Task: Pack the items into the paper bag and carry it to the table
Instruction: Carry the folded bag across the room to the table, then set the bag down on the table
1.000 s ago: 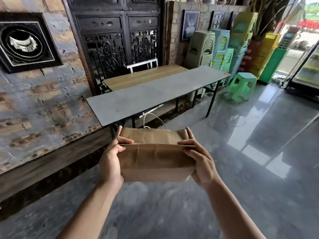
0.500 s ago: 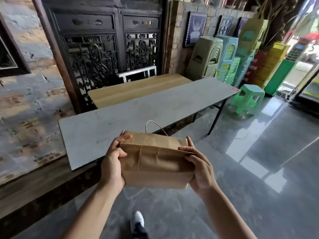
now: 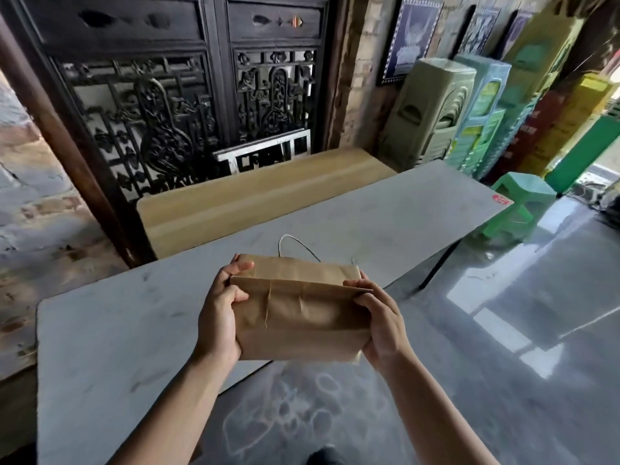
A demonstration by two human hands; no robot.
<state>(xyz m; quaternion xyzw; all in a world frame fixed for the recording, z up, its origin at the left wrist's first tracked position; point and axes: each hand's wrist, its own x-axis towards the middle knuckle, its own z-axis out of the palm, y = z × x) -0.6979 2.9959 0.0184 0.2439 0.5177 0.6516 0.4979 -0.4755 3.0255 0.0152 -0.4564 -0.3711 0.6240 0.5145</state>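
The left hand (image 3: 219, 317) and right hand (image 3: 382, 325) clamp the ends of the folded-shut paper bag (image 3: 302, 313), carried in mid-air at frame centre, above the near edge of the grey tabletop (image 3: 110, 330). Nothing supports its base, so heavy contents could probably slip or tear through. Set down short, it could tip off the edge onto the floor (image 3: 486, 330).

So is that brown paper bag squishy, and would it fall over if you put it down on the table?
Probably a bit squishy: the paper bag shows creases and a folded-over top where the left hand and right hand pinch its ends. It looks wider than tall, so on the grey table it would likely sit steady. Its weight cannot be judged.
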